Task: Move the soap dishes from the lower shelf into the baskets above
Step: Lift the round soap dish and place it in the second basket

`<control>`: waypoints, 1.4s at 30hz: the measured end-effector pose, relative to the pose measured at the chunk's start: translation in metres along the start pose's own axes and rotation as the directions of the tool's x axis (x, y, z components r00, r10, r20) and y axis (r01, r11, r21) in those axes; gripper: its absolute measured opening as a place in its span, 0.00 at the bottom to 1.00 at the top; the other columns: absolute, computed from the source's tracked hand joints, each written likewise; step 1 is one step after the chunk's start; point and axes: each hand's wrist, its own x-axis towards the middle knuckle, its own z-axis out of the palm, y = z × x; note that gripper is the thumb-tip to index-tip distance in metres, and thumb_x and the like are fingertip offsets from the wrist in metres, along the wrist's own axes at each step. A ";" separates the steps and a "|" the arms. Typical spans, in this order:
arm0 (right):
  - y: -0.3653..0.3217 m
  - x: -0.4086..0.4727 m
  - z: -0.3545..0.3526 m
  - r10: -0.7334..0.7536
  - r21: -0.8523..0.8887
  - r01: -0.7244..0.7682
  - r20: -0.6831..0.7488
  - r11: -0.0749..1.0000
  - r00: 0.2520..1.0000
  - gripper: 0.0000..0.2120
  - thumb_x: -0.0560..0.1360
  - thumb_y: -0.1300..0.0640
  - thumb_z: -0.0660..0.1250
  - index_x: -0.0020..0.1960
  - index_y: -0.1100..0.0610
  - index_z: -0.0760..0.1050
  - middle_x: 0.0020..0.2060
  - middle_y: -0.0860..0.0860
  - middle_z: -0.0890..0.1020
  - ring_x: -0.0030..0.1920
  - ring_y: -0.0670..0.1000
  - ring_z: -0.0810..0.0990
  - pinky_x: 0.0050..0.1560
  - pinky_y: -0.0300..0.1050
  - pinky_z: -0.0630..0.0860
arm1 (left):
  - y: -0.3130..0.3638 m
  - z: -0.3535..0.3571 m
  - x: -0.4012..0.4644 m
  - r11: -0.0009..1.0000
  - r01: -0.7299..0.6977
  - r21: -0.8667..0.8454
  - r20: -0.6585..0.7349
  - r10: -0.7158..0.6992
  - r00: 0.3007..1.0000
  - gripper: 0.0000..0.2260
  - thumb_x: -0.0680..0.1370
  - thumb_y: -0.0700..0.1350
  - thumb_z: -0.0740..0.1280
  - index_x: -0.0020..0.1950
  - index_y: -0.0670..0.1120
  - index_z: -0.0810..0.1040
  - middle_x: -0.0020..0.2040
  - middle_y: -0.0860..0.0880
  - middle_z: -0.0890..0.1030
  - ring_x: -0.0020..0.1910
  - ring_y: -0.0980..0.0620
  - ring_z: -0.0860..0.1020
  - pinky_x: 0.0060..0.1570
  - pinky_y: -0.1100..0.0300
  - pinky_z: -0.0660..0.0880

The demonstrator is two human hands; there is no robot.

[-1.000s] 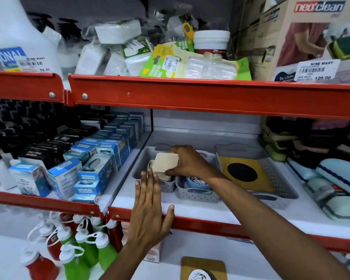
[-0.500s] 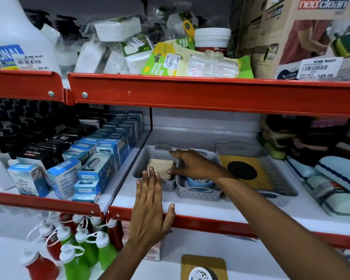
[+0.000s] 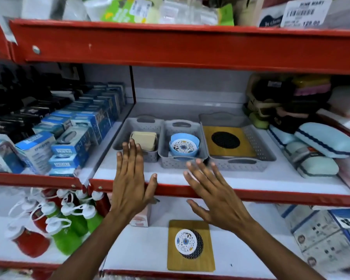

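Note:
Three grey perforated baskets stand side by side on the middle shelf. The left basket (image 3: 121, 136) holds cream square soap dishes (image 3: 144, 139). In the middle basket (image 3: 180, 162) sits a blue round dish (image 3: 183, 146) with a patterned disc. A wooden dish with a black round grid (image 3: 226, 140) lies in the right basket (image 3: 257, 146). On the lower shelf lies another wooden soap dish (image 3: 191, 246), with a patterned disc on it. My left hand (image 3: 129, 184) is flat and empty before the left basket. My right hand (image 3: 214, 195) hovers spread and empty at the shelf edge.
Red shelf rails (image 3: 251, 196) cross in front. Blue boxes (image 3: 69, 138) fill the left of the middle shelf, pale blue cases (image 3: 325, 142) the right. Red and green bottles (image 3: 69, 219) stand lower left, boxed goods (image 3: 321, 235) lower right, and a small pink box (image 3: 140, 218) sits behind my left wrist.
My right hand has let go of the cream dish in the left basket and drawn back out to the shelf edge. The view has tilted down.

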 end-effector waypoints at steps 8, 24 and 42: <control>-0.005 -0.102 0.100 -0.126 0.064 0.112 0.298 0.992 0.946 0.30 0.80 0.51 0.64 0.78 0.56 0.60 0.77 0.53 0.65 0.79 0.53 0.58 0.77 0.52 0.54 | 0.003 -0.002 0.000 0.999 0.031 0.029 0.013 -0.032 0.999 0.38 0.78 0.57 0.54 0.80 0.37 0.47 0.82 0.37 0.47 0.82 0.42 0.43 0.81 0.52 0.36; -0.028 -0.114 0.191 0.310 0.088 -0.566 0.763 0.820 0.567 0.45 0.69 0.33 0.69 0.77 0.55 0.61 0.76 0.51 0.68 0.74 0.53 0.66 0.74 0.45 0.63 | 0.002 0.002 0.001 0.998 0.036 0.046 0.015 -0.037 0.999 0.36 0.78 0.57 0.52 0.81 0.38 0.47 0.82 0.38 0.48 0.82 0.42 0.44 0.81 0.54 0.36; -0.034 -0.055 0.028 0.218 0.376 -0.211 0.026 0.902 0.976 0.41 0.65 0.43 0.76 0.71 0.62 0.69 0.67 0.55 0.78 0.64 0.53 0.77 0.68 0.38 0.69 | -0.002 0.008 -0.002 0.992 0.012 0.123 0.035 -0.017 0.999 0.34 0.80 0.59 0.48 0.81 0.42 0.49 0.83 0.39 0.49 0.82 0.41 0.46 0.81 0.42 0.41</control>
